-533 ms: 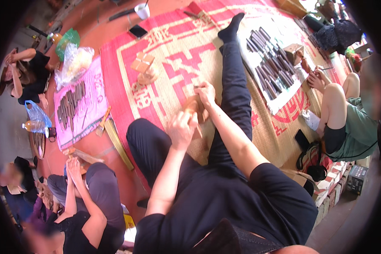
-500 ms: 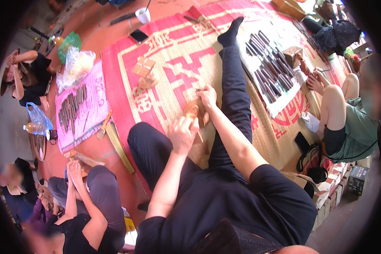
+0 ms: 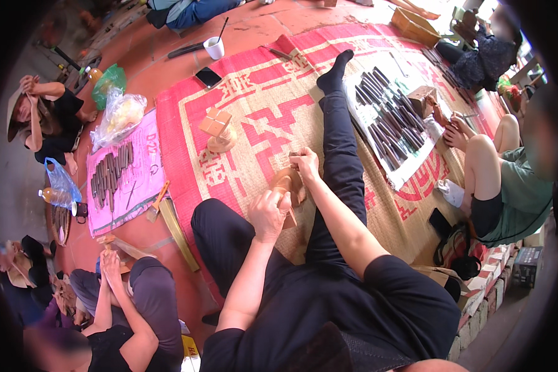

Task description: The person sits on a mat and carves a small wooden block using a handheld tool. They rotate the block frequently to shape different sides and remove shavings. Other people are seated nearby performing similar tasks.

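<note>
Lower in view than half a second ago, the left hand is clamped on a brown wooden piece between the person's legs, above the red-and-tan mat. At its far side, the right hand has its fingers closed, seemingly around a small dark object, too small to identify.

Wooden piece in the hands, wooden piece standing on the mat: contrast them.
The held wooden piece sits between left hand and right hand, partly covered; the standing wooden piece sits untouched on the mat. The held piece looks curved; the standing piece has a squarish top. Both are brown.
</note>
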Motion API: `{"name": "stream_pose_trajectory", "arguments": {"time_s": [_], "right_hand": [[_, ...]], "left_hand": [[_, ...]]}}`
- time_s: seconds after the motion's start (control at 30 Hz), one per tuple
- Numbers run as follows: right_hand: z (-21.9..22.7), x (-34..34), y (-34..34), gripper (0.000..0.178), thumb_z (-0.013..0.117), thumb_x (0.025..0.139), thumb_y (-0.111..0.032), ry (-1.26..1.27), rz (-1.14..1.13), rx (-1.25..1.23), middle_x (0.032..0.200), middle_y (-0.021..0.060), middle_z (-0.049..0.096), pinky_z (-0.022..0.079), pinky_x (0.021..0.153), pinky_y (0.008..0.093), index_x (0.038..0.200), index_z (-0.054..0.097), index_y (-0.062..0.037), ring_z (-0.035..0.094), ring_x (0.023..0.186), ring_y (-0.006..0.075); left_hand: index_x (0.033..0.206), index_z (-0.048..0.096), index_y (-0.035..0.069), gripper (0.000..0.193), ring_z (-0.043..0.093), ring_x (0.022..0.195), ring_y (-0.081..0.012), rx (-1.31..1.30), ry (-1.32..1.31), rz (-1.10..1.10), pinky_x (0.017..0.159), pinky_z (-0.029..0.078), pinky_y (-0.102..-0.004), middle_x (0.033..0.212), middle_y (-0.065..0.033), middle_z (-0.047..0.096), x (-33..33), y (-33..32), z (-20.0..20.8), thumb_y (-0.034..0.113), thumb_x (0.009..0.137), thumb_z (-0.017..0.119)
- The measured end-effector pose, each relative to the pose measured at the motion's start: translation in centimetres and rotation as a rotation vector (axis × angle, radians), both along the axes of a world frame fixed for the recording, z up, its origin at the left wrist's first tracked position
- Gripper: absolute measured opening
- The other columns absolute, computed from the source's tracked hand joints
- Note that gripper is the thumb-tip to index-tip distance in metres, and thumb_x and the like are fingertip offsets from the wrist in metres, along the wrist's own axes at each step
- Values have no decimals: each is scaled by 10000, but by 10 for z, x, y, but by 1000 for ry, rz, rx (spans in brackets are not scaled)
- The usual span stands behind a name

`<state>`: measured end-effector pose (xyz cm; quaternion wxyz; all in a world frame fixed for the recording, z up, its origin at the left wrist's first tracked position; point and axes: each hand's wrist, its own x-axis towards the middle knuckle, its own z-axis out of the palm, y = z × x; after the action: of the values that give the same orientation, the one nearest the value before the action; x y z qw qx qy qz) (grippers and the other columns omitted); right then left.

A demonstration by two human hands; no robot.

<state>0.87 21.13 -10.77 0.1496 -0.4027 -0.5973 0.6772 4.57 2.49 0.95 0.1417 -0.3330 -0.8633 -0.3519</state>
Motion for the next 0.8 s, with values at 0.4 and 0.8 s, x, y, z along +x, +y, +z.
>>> {"name": "stream_pose_trajectory", "arguments": {"time_s": [0.4, 0.8], "right_hand": [[-5, -2, -12, 119, 723, 719, -57, -46, -2, 170, 666, 45, 615, 455, 569, 266, 772, 617, -41, 564, 611, 118], [-27, 5, -24, 117, 679, 761, -7, 130, -61, 205, 688, 1, 564, 418, 563, 240, 757, 568, -44, 507, 626, 81]], "left_hand": [[713, 593, 51, 377, 589, 647, -324, 3, -104, -8, 595, 455, -418, 713, -115, 588, -2, 0, 2, 361, 925, 557], [709, 543, 45, 477, 588, 669, -344, 37, -176, 98, 580, 444, -425, 706, -125, 572, -4, 3, 2, 459, 943, 516]]}}
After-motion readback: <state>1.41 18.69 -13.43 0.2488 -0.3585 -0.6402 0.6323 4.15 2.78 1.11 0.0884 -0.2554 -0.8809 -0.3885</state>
